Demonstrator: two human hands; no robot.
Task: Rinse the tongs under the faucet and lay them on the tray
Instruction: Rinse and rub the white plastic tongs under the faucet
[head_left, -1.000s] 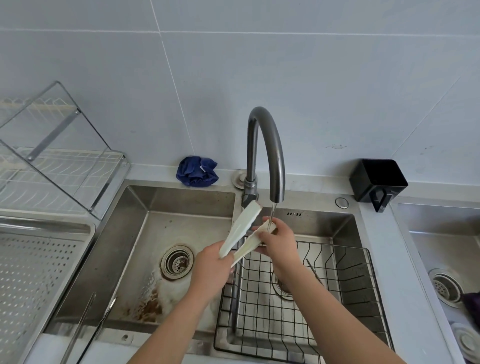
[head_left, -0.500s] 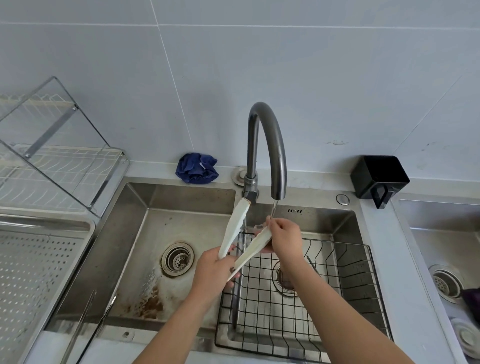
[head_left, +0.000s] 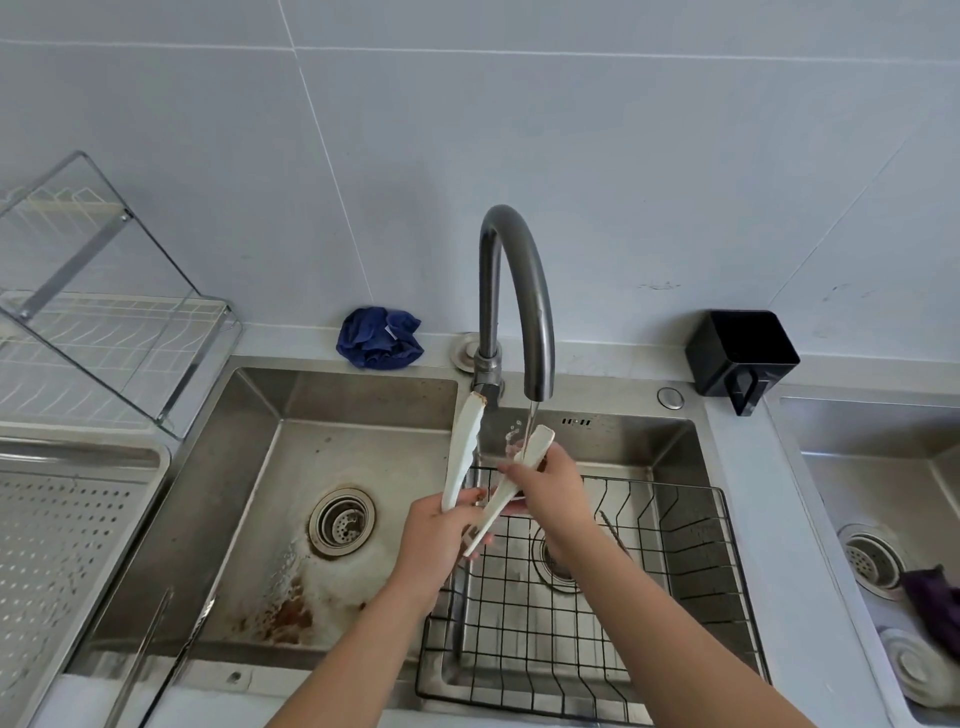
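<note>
White tongs (head_left: 464, 448) point up and away under the dark curved faucet (head_left: 519, 291), their two arms spread apart. My left hand (head_left: 434, 540) grips them at the hinge end. My right hand (head_left: 550, 483) holds the right arm, with its fingers curled round it. A thin stream of water falls from the spout onto that arm and splashes. The left arm's tip carries a brown stain. A perforated steel tray (head_left: 57, 540) lies at the far left.
A double steel sink (head_left: 291, 467) has a black wire basket (head_left: 675, 587) in its right basin. A blue cloth (head_left: 379, 338) and a black holder (head_left: 740, 353) sit on the back ledge. A dish rack (head_left: 98, 322) stands at the left. Metal tongs (head_left: 161, 654) lie on the front rim.
The tongs' right arm has moved up into the stream, and water now splashes off it. My right hand slid along that arm. The left hand stayed at the hinge.
</note>
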